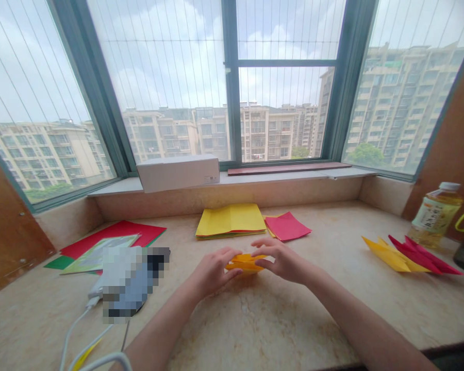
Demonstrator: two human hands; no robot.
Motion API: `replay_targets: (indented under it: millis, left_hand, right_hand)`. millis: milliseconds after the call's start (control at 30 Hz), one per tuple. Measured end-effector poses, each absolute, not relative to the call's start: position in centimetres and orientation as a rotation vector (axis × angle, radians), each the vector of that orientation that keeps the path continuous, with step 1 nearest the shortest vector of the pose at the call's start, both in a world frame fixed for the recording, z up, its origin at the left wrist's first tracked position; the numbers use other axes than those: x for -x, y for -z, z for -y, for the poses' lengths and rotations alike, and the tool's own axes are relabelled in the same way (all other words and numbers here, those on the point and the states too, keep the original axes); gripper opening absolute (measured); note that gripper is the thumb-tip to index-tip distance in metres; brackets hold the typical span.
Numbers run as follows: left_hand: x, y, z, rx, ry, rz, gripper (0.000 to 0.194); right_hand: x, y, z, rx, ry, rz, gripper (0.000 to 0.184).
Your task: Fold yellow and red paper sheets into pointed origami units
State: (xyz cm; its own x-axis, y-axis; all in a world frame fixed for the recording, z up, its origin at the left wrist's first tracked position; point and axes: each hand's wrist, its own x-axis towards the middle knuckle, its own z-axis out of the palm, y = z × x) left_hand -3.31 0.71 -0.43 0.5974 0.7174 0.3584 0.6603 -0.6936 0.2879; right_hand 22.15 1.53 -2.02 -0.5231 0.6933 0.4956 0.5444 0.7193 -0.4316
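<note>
The folded orange paper (245,263) sits in the lower middle of the frame, over the marble-patterned countertop (255,319), held between both hands. The left hand (212,270) curls over its left end and the right hand (282,260) over its right end. The 2 hands are close together with only the paper between them, both clamped on it from above. Even pressure from both ends helps keep the paper's layers aligned and its edges true.

Just beyond lie a folded yellow paper stack (230,220) and a pink paper sheet (287,225). Toward the right of the frame, a folded yellow paper shape (390,256) and a folded red paper shape (421,255) lie near a plastic bottle (435,216). At left, a pixelated object (127,281) lies beside a red paper sheet (150,232).
</note>
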Motion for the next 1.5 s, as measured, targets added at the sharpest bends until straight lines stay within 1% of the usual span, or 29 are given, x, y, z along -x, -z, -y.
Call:
replay_targets:
  millis: [67,233,333,467,633,767,967,1100,1300,1500]
  left_hand:
    - [3.2,0.3,-0.6,-2.723,-0.721,-1.165,0.034]
    - [3.2,0.5,-1.0,-2.808,-0.725,-1.132,0.029]
    - [3.0,0.8,-1.2,-2.833,-0.706,-1.131,0.027]
    - [2.6,1.0,-1.1,-2.820,-0.711,-1.141,0.019]
    - [2.2,0.9,-1.0,-2.821,-0.746,-1.117,0.016]
    - [2.2,1.0,-1.0,-2.835,-0.757,-1.106,0.015]
    - [1.9,0.8,-0.8,-2.850,-0.711,-1.145,0.008]
    - [1.5,0.3,-0.5,-2.941,-0.677,-1.131,0.013]
    - [0.7,0.0,0.0,-3.017,-0.667,-1.027,0.018]
    - [0.6,-0.1,0.1,-3.042,-0.668,-0.970,0.020]
  right_hand:
    - [-22.0,2.1,-1.4,0.933,-0.284,2.298,0.019]
    - [-21.8,2.1,-1.4,0.918,-0.233,2.324,0.022]
    - [-21.7,2.0,-1.3,0.909,-0.211,2.337,0.020]
    - [-21.5,1.7,-0.9,0.913,-0.193,2.350,0.016]
    - [-21.1,1.5,-0.6,0.917,-0.150,2.367,0.015]
    - [-20.8,1.6,-0.5,0.921,-0.123,2.356,0.010]
    - [-20.3,1.4,-0.2,0.938,-0.156,2.368,0.006]
    - [-20.0,1.3,-0.1,0.937,-0.111,2.391,0.008]
    - [-19.4,1.6,-0.2,0.975,0.004,2.424,0.005]
    - [-19.2,1.7,-0.4,0.855,0.174,2.524,0.013]
